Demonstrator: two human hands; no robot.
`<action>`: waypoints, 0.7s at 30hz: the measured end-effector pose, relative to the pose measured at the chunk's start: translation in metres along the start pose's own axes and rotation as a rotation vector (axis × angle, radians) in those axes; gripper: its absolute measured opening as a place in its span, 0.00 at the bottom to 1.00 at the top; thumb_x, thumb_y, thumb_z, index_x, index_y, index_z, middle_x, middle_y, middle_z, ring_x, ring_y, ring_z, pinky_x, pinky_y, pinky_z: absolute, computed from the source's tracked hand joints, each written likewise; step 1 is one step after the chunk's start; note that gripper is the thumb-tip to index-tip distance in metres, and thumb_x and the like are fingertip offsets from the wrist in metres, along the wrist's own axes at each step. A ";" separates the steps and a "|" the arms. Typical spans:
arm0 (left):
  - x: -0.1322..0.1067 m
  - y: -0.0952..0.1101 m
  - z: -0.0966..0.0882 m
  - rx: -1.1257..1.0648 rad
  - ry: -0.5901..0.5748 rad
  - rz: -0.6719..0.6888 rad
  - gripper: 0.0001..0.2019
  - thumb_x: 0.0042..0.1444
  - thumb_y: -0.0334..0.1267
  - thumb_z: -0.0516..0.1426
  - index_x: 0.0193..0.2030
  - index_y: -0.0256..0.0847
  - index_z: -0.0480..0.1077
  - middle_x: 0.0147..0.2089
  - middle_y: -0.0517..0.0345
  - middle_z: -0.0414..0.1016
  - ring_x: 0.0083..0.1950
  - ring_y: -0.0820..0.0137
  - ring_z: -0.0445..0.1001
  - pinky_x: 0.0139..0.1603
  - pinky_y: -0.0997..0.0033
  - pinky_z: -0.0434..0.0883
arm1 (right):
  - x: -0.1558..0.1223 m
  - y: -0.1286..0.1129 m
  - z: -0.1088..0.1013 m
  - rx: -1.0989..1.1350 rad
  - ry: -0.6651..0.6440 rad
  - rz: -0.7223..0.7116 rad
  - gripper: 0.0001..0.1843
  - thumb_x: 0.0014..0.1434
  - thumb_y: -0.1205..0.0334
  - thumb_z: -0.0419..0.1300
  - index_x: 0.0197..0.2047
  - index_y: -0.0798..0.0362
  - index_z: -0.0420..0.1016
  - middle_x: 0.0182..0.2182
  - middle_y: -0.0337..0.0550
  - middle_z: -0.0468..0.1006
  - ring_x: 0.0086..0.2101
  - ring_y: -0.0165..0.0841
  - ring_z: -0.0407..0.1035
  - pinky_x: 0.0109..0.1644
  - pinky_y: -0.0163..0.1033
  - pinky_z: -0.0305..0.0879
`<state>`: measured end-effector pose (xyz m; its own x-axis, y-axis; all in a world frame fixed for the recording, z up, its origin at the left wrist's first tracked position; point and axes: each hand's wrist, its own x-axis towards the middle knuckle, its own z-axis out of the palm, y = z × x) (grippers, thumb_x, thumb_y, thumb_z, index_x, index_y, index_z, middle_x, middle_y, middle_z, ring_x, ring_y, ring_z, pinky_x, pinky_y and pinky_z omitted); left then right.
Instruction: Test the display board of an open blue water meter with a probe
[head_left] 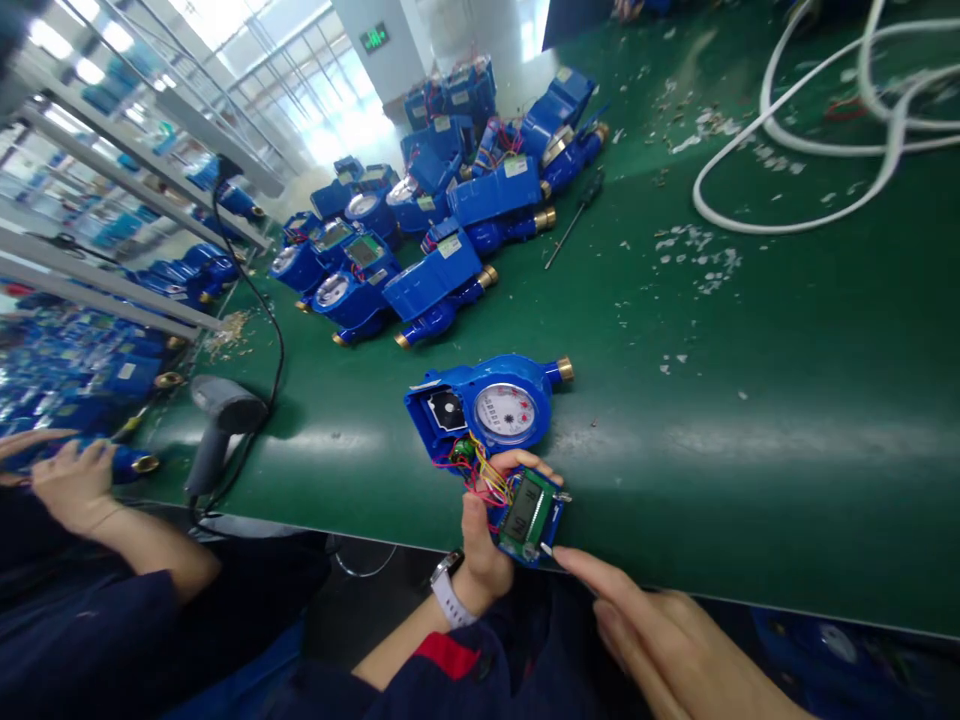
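My left hand [487, 540], with a watch on its wrist, grips a green circuit board [553, 512] with a grey LCD screen [523, 508]. Dark characters show on the screen. Thin coloured wires [491, 482] run from the board to an opened blue water meter [517, 362] with a round white dial, lying on the bench just beyond. My right hand [660, 625] has its index finger stretched out, the tip at the board's lower right corner beside a small white piece. I see nothing held in it; its other fingers are partly hidden.
Several blue water meters [431, 290] stand clustered at the back left of the green bench [787, 400]. A screwdriver [576, 218] lies beside them. White cable [750, 228] loops at the far right. A heat-gun-shaped tool [217, 430] and a co-worker's hands [75, 485] are at left.
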<state>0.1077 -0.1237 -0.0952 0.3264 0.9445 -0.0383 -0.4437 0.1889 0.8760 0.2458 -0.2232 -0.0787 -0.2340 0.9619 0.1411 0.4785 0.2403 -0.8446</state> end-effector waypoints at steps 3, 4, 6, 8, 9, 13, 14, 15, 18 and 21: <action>0.001 0.001 -0.001 0.020 -0.004 -0.016 0.29 0.59 0.63 0.49 0.47 0.39 0.73 0.41 0.50 0.76 0.42 0.63 0.76 0.44 0.64 0.74 | -0.003 0.006 -0.027 -0.069 0.015 0.091 0.26 0.68 0.72 0.41 0.66 0.50 0.56 0.36 0.41 0.78 0.30 0.30 0.75 0.33 0.31 0.70; 0.001 0.001 -0.002 0.036 0.000 -0.025 0.29 0.58 0.64 0.49 0.46 0.38 0.73 0.40 0.49 0.77 0.41 0.62 0.76 0.44 0.64 0.74 | -0.003 0.010 -0.036 -0.092 0.031 0.139 0.24 0.69 0.71 0.40 0.66 0.50 0.57 0.41 0.43 0.78 0.35 0.31 0.75 0.37 0.33 0.72; 0.002 0.002 -0.006 0.084 0.019 -0.056 0.28 0.58 0.63 0.51 0.47 0.38 0.73 0.41 0.49 0.78 0.43 0.62 0.76 0.47 0.64 0.74 | -0.001 0.019 -0.052 -0.173 0.078 0.232 0.24 0.70 0.68 0.39 0.65 0.53 0.59 0.45 0.48 0.75 0.40 0.35 0.74 0.43 0.42 0.73; 0.006 0.001 -0.013 0.127 0.018 -0.095 0.27 0.59 0.62 0.51 0.48 0.39 0.73 0.43 0.50 0.78 0.45 0.61 0.76 0.49 0.63 0.73 | 0.004 0.032 -0.065 -0.284 0.131 0.291 0.25 0.68 0.71 0.38 0.66 0.57 0.59 0.47 0.53 0.72 0.41 0.39 0.73 0.43 0.48 0.73; 0.009 -0.001 -0.017 0.157 -0.005 -0.114 0.27 0.60 0.61 0.50 0.50 0.39 0.72 0.45 0.50 0.78 0.47 0.60 0.76 0.51 0.63 0.73 | 0.008 0.039 -0.071 -0.334 0.166 0.307 0.26 0.67 0.72 0.39 0.65 0.58 0.59 0.50 0.55 0.70 0.43 0.41 0.72 0.44 0.50 0.73; 0.033 -0.009 -0.026 0.294 -0.080 -0.125 0.29 0.60 0.61 0.49 0.55 0.39 0.68 0.51 0.48 0.76 0.53 0.58 0.73 0.58 0.61 0.68 | 0.025 0.065 -0.092 -0.439 0.303 0.275 0.22 0.66 0.72 0.52 0.63 0.57 0.62 0.56 0.54 0.66 0.52 0.43 0.66 0.53 0.52 0.68; 0.040 -0.010 -0.025 0.335 -0.083 -0.117 0.30 0.60 0.62 0.49 0.56 0.38 0.67 0.52 0.48 0.75 0.54 0.57 0.72 0.59 0.60 0.66 | 0.027 0.070 -0.100 -0.451 0.342 0.249 0.21 0.67 0.70 0.54 0.62 0.56 0.63 0.56 0.53 0.66 0.54 0.43 0.65 0.55 0.53 0.67; 0.047 -0.011 -0.022 0.377 -0.085 -0.106 0.31 0.60 0.62 0.48 0.57 0.38 0.66 0.53 0.47 0.74 0.55 0.56 0.72 0.61 0.57 0.65 | 0.026 0.075 -0.110 -0.463 0.394 0.229 0.20 0.67 0.68 0.56 0.61 0.55 0.64 0.57 0.52 0.66 0.55 0.44 0.63 0.57 0.54 0.65; 0.063 -0.010 -0.012 0.486 -0.088 -0.050 0.33 0.60 0.64 0.46 0.59 0.38 0.63 0.56 0.44 0.72 0.58 0.53 0.69 0.66 0.51 0.59 | 0.004 0.091 -0.153 -0.518 0.689 0.249 0.21 0.69 0.59 0.56 0.62 0.55 0.63 0.60 0.52 0.63 0.59 0.46 0.58 0.61 0.59 0.57; 0.071 -0.010 -0.004 0.532 -0.090 0.001 0.35 0.60 0.65 0.45 0.62 0.39 0.61 0.61 0.43 0.67 0.62 0.52 0.66 0.69 0.49 0.54 | -0.045 0.111 -0.206 -0.563 1.111 0.429 0.25 0.66 0.55 0.60 0.62 0.56 0.63 0.61 0.54 0.60 0.61 0.50 0.53 0.64 0.63 0.48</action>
<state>0.1316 -0.0569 -0.1085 0.4066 0.9135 -0.0170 0.0321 0.0043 0.9995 0.4834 -0.2126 -0.0729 0.7103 0.5033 0.4921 0.6878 -0.3474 -0.6374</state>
